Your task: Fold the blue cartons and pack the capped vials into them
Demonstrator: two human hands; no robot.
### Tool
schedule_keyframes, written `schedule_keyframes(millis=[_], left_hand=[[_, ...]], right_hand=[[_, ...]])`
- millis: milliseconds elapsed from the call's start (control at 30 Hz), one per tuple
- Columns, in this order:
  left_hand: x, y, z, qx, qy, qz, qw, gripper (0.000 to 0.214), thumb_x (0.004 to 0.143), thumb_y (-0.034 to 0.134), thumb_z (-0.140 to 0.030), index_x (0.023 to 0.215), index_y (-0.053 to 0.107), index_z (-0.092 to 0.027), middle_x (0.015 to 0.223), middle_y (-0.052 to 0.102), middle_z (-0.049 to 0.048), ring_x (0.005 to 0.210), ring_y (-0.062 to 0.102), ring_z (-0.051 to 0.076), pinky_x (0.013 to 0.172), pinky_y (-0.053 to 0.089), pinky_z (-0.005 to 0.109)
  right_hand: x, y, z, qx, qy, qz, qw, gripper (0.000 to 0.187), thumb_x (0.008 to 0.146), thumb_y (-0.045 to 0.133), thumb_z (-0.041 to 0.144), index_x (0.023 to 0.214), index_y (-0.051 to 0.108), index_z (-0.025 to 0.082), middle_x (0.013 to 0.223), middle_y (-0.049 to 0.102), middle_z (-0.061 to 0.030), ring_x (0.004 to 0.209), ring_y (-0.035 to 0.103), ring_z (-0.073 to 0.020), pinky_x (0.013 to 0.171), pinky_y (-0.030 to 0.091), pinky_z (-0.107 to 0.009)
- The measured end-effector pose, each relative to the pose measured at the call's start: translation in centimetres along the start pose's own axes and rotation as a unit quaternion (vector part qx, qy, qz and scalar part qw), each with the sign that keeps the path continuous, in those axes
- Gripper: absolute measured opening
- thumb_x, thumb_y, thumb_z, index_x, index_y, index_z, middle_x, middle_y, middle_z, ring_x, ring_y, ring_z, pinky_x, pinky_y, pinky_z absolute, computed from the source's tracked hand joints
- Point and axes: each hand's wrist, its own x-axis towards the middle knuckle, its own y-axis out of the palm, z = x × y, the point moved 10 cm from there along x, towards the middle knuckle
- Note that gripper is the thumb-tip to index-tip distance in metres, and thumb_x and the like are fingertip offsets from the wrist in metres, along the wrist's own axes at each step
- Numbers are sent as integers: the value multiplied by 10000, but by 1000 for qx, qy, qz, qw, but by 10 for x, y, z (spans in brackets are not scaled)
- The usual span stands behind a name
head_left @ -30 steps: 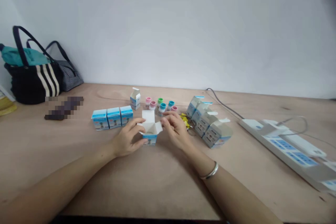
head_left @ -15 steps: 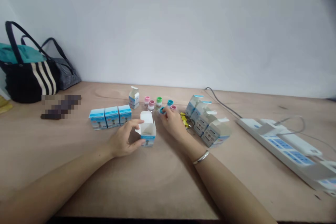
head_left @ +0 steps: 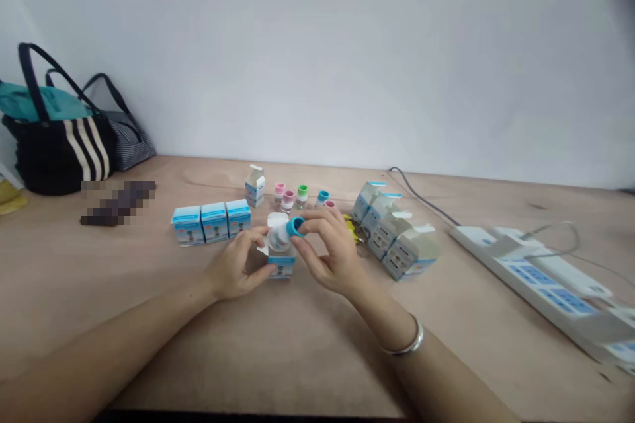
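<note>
My left hand point(head_left: 238, 266) grips the side of a small blue-and-white carton point(head_left: 281, 267), its top flaps raised. My right hand point(head_left: 330, 248) pinches the blue cap of a small clear bottle point(head_left: 279, 238), which is tilted with its base over the carton's mouth. Behind stand several small bottles: two with pink caps point(head_left: 288, 196), one with a green cap point(head_left: 302, 191), and one with a blue cap point(head_left: 323, 195). Another pink cap point(head_left: 329, 204) is partly hidden behind my right hand.
Three closed cartons point(head_left: 214, 222) stand in a row at left, with an upright open carton point(head_left: 254, 186) behind. Several open cartons point(head_left: 404, 252) and yellow pieces point(head_left: 351, 227) lie at right. Farther out are a power strip point(head_left: 526, 277), a dark object point(head_left: 119, 203) and bags point(head_left: 64, 145).
My right hand has lifted a blue-capped bottle from the group and brought it left and nearer, over the open carton. My left hand stays on the carton.
</note>
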Motion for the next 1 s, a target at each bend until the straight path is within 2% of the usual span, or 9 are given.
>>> schedule_keyframes(millis=[200, 400, 500, 600, 667, 733, 833, 900, 1000], left_hand=[[1, -1, 1, -2, -6, 1, 1000, 347, 751, 650, -274, 977, 392, -223, 1269, 542, 120, 1148, 549, 250, 897, 468, 400], [1, 3, 1, 0, -4, 20, 1000, 346, 762, 645, -283, 968, 373, -227, 1280, 531, 128, 1149, 545, 251, 900, 460, 411], [1, 3, 0, 1, 0, 21, 1000, 340, 771, 641, -276, 965, 367, -226, 1285, 521, 143, 1163, 534, 253, 913, 448, 424], [1, 3, -1, -1, 2, 21, 1000, 337, 772, 643, -273, 963, 370, -225, 1288, 517, 149, 1173, 527, 256, 913, 448, 427], [1, 3, -1, 0, 1, 20, 1000, 336, 768, 647, -274, 958, 374, -225, 1284, 523, 146, 1170, 530, 258, 912, 450, 431], [1, 3, 0, 2, 0, 20, 1000, 334, 766, 648, -276, 955, 378, -225, 1279, 529, 141, 1174, 528, 261, 922, 446, 439], [1, 3, 0, 2, -2, 23, 1000, 334, 770, 644, -281, 959, 375, -225, 1284, 524, 138, 1176, 528, 257, 920, 450, 428], [1, 3, 0, 2, -1, 25, 1000, 335, 773, 643, -279, 964, 373, -225, 1286, 520, 141, 1176, 528, 255, 920, 451, 422], [1, 3, -1, 4, -1, 23, 1000, 336, 770, 646, -278, 964, 378, -225, 1281, 524, 140, 1180, 526, 258, 930, 446, 428]], right_hand=[[-1, 9, -4, 1, 31, 43, 999, 331, 799, 603, 225, 1110, 494, 206, 1003, 639, -67, 933, 560, -220, 834, 404, -389], [-7, 23, -4, -5, 40, 101, 994, 210, 816, 604, 276, 1009, 579, 196, 945, 665, -60, 945, 559, -217, 861, 376, -387], [-13, 35, -9, -18, 56, 131, 990, 180, 840, 584, 316, 977, 618, 206, 1027, 653, -78, 1024, 548, -228, 889, 371, -399], [-14, 34, -18, -32, 61, 121, 990, 231, 853, 562, 372, 1014, 639, 225, 1174, 588, -100, 1106, 517, -242, 921, 382, -410], [-14, 21, -37, -66, 103, 90, 988, 235, 891, 493, 342, 1022, 637, 211, 1115, 601, -110, 1073, 540, -235, 907, 411, -391], [-21, 7, -71, -159, 208, 91, 961, 239, 911, 427, 276, 981, 634, 181, 997, 623, -121, 962, 591, -237, 837, 450, -372], [-53, -7, -124, -312, 388, 193, 846, 220, 886, 436, 218, 989, 606, 120, 994, 602, -192, 843, 638, -273, 718, 469, -381], [-72, -9, -141, -341, 441, 258, 789, 227, 869, 447, 172, 1036, 574, 84, 1004, 588, -239, 849, 648, -298, 700, 465, -390], [-81, -2, -145, -328, 441, 294, 782, 239, 848, 453, 124, 1059, 547, 66, 992, 592, -255, 883, 645, -314, 709, 464, -395]])
